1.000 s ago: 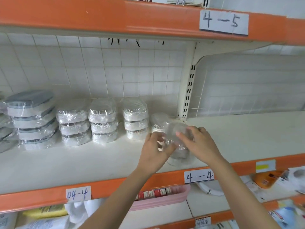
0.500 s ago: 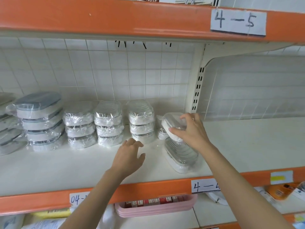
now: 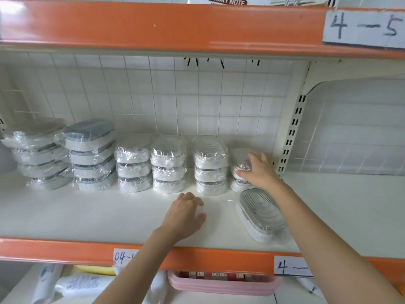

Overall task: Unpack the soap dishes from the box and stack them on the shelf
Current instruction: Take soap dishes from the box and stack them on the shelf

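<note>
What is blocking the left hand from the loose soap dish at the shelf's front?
Nothing visible. The left hand hovers over bare shelf, and only open surface lies between it and the loose soap dish to its right.

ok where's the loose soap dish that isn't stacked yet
In the head view, the loose soap dish lies near the shelf's front edge on the right, below the right hand.

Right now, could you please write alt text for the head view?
A right hand sets a wrapped soap dish on the rightmost stack on a white shelf; the left hand hovers empty beside one loose soap dish.
</note>
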Demonstrator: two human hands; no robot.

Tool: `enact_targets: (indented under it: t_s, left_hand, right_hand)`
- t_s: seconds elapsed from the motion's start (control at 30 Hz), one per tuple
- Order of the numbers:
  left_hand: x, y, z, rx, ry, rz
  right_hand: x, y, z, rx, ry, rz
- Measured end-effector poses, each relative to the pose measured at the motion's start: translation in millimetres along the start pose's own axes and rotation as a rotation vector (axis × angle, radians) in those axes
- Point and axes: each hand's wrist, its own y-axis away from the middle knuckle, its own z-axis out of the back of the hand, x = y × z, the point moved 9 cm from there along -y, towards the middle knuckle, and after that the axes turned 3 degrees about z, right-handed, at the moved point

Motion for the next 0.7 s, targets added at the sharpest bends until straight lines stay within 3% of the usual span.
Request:
enact_targets:
  t_s: [0.13, 0.33, 0.47, 0.6, 0.7]
  left_hand:
    - [-4, 0, 0, -0.013, 0.023, -0.012]
    - [-17, 2, -1, -0.018, 0.147, -0.012]
    - [-24, 9, 5, -0.026, 0.355, 0.045]
    - [-18, 22, 12, 0.015, 0.624, 0.181]
    - [-2, 38, 28, -0.052, 0.988, 0.294]
  right_hand:
    - [-6, 48, 15, -0.052, 0.006, -0.02]
    - [-19, 121, -13, 0.127, 0.21, -0.066]
    - [-3, 124, -13, 0.061, 0.095, 0.065]
    - [34, 129, -18, 0.094, -0.069, 0.273]
    - [69, 132, -19, 0.091, -0.152, 0.431]
